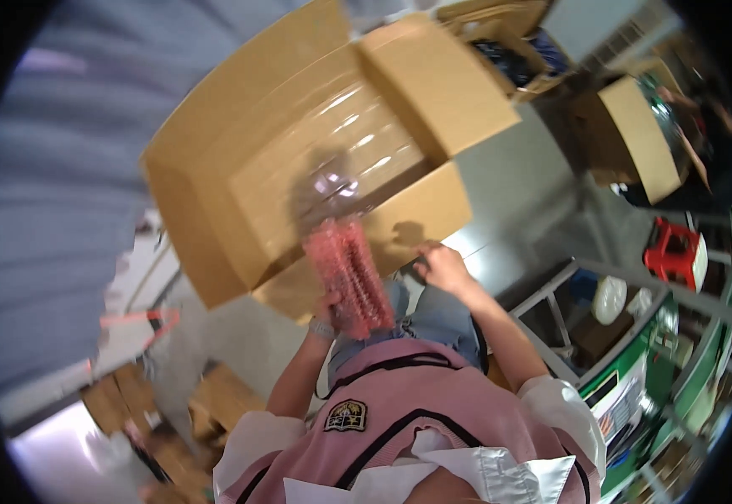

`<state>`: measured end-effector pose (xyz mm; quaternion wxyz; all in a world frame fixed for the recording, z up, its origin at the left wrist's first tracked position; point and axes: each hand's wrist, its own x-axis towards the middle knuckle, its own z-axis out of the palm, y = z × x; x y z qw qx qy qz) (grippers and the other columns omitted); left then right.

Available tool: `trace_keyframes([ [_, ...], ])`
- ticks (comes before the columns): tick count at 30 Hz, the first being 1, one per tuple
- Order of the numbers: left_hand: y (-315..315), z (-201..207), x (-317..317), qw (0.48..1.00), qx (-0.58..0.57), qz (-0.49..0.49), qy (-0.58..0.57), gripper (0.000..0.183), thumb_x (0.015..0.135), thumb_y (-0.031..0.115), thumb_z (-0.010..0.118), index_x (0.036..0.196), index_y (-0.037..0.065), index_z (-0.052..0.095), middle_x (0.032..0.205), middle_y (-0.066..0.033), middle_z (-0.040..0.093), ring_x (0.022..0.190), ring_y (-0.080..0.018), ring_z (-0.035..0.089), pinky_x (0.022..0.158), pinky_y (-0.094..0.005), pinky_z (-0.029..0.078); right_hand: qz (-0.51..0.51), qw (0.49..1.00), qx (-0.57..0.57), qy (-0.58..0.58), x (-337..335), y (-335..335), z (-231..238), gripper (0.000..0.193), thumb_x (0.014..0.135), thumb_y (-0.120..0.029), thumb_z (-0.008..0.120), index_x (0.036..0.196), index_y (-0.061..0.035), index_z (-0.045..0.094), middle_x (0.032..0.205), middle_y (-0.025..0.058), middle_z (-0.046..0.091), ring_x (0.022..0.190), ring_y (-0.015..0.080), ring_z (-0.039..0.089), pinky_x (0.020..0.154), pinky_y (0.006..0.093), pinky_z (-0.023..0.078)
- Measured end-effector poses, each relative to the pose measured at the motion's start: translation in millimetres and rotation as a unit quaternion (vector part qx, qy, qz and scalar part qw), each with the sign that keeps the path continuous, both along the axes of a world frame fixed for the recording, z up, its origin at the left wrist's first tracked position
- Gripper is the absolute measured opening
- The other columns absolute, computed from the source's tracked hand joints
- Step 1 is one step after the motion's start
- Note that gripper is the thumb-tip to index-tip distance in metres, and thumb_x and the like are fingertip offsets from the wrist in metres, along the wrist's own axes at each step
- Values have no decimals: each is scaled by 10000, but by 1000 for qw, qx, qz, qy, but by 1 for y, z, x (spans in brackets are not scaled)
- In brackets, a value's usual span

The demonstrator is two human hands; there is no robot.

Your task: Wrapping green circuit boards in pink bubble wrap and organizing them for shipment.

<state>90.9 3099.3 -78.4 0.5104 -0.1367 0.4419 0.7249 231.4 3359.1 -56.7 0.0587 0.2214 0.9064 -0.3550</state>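
Observation:
My left hand is closed round the lower left side of a pink bubble-wrap bundle, held upright in front of my lap. Its top end reaches over the near flap of a large open cardboard box. Just beyond that end is a shiny, see-through plastic piece; whether it is joined to the bundle, I cannot tell. Rows of glossy clear plastic lie in the box. To the right, my right hand is empty beside the near flap, fingers bent and apart.
Grey-blue draped cloth hangs on the left. At the far right a person handles another carton, with a red stool nearer. A metal-framed green table stands on my right. More cartons are behind me on the left.

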Motion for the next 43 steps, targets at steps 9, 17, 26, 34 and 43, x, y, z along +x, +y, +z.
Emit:
trace_keyframes([
  [9, -95, -22, 56, 970, 68, 233, -9, 737, 657, 273, 688, 1290, 23, 406, 1199, -133, 530, 1086, -318, 519, 969, -425, 423, 228, 905, 334, 128, -131, 51, -121, 563, 629, -220, 748, 1129, -86, 527, 1121, 81, 551, 1141, 258, 474, 913, 422, 423],
  [17, -60, 13, 119, 907, -16, 420, 9, 702, 690, 269, 684, 1289, 29, 408, 1197, -138, 536, 1094, -326, 519, 970, -436, 423, 376, 901, 213, -31, -166, 62, -156, 71, 623, -125, 667, 666, -71, 649, 712, 133, 646, 655, 283, 644, 609, 388, 513],
  [26, -62, 15, 162, 823, -6, 563, 72, 657, 753, 332, 642, 1295, 46, 407, 1221, -134, 521, 1109, -320, 510, 973, -445, 416, 479, 867, 111, -86, -98, -6, 7, 135, 671, -183, 682, 721, -67, 634, 667, 161, 627, 667, 327, 634, 620, 426, 502],
  [34, -138, -17, 247, 757, -61, 650, 26, 649, 816, 388, 585, 1332, 59, 368, 1261, -137, 496, 1145, -325, 485, 980, -458, 402, 503, 843, 148, -122, -118, -103, 108, 161, 718, -200, 661, 758, -46, 639, 678, 167, 632, 682, 322, 639, 637, 410, 506],
  [43, -253, 0, 327, 758, 24, 650, 47, 734, 763, 406, 630, 1355, 82, 341, 1277, -140, 481, 1138, -344, 481, 981, -494, 394, 515, 845, 110, -89, -69, -251, 189, 309, 670, -271, 726, 809, -12, 628, 643, 178, 609, 685, 358, 616, 635, 431, 487],
])
